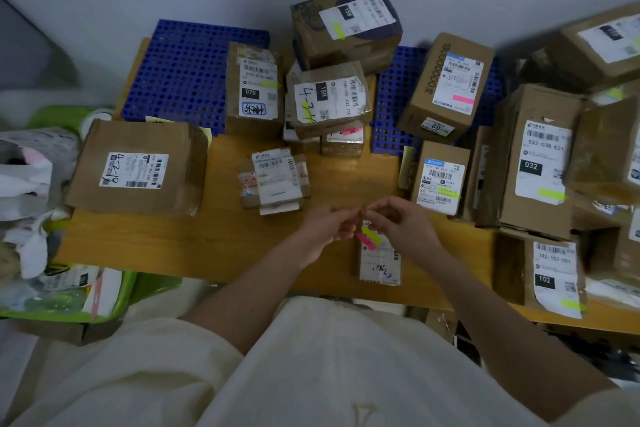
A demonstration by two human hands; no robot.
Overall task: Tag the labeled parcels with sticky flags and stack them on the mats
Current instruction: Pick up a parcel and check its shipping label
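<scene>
Left hand: your left hand has its fingers curled toward the right one, fingertips meeting it above the table edge. It seems to be pinching the sticky flags, though the contact itself is blurred.
Right hand: your right hand is curled the same way, thumb and forefinger closed at the top of the flags. Whether it has one peeled free, you cannot tell.
Flags: a yellow strip and a pink strip hang just below your fingertips, over the small parcel.
Small parcel: lies flat at the near edge of the wooden table, under your hands, label up.
Untagged parcels: the flat parcel on the left and the taped bundle in the middle show no flag.
Mats: the blue mat at the back left is mostly bare; the second mat carries tagged boxes.
Risk: two flags may lift together if your pinch is broad, or one may curl and stick to your finger.
Risk: the small parcel sits close to the edge, so a hard press could tip it off.
</scene>
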